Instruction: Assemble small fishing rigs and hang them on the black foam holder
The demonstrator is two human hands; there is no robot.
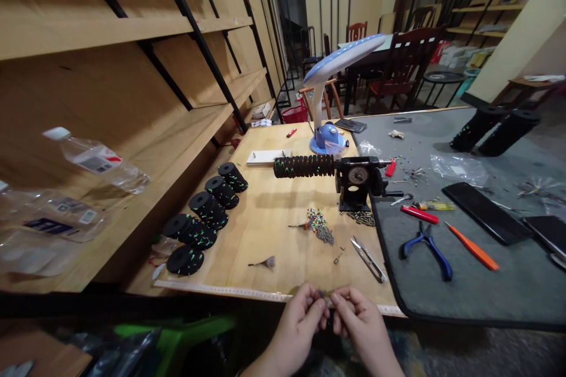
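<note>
My left hand and my right hand meet at the table's front edge, fingertips pinched close together. Between them is something small and dark that I cannot make out. Just beyond lie metal snips and a tiny metal piece. A heap of coloured beads adjoins a pile of small grey metal parts. To the left rests a small bundle of fine wires. Farther back, a hand-cranked winder carries a black ribbed roll with green bits along it.
Several black foam spools line the table's left side. On the grey mat are blue-handled pliers, an orange tool, a red lighter and a black phone. A blue lamp stands behind the winder; wooden shelves rise at left.
</note>
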